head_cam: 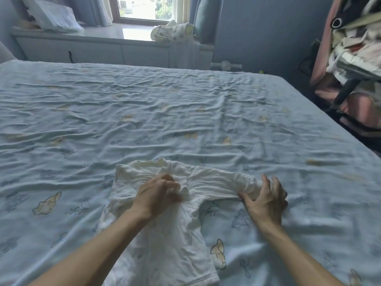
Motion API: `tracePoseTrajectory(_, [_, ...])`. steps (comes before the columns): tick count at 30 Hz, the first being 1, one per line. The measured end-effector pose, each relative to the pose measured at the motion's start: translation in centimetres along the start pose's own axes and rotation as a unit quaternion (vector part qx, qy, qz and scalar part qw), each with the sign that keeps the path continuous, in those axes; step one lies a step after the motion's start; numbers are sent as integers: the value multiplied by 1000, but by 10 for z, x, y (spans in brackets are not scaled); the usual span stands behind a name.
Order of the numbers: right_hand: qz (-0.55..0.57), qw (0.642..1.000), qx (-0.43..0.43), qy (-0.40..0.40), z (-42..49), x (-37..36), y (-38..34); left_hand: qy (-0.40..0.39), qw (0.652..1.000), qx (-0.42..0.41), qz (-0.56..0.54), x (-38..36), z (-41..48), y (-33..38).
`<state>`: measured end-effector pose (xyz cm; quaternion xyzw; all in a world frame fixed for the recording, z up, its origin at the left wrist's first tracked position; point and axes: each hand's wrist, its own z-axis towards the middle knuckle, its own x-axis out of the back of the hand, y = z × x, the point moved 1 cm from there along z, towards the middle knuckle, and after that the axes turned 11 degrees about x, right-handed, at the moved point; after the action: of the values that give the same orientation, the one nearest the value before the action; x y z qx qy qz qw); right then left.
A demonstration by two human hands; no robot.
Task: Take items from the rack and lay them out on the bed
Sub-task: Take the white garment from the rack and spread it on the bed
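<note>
A small cream-white shirt (pixel 171 234) lies on the light blue bed sheet (pixel 144 112) near the front edge, its collar pointing away from me. My left hand (pixel 158 193) presses on the chest of the shirt with fingers bunching the cloth. My right hand (pixel 266 197) grips the end of the shirt's right sleeve, stretched out to the right. The rack (pixel 354 58) with more clothes stands at the far right beside the bed, blurred.
The bed sheet is wrinkled, printed with small yellow animals. A low white cabinet (pixel 92 50) runs under the window behind the bed, with a patterned bundle (pixel 171 32) on its ledge. A pink frame sits by the rack.
</note>
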<state>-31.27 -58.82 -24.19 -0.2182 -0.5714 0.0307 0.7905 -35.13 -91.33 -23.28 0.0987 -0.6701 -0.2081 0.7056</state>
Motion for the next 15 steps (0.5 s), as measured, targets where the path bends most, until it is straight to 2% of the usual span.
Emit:
tracePoseTrajectory(4, [16,986,164,15,0,5,-37,-2,992,65,-105,16,6,-2])
tracePoseTrajectory(7, [57,966,248,-42,-3,-2,-67,49,985,60,-152,50,9,-6])
tracePoseTrajectory(11, [80,947,265,-165,-5,-15,-109,172,963,62,-196,127,8,-28])
tracePoseTrajectory(15, [69,931,300,-196,-7,-25,-146,276,934,129,-185,196,-14,-105])
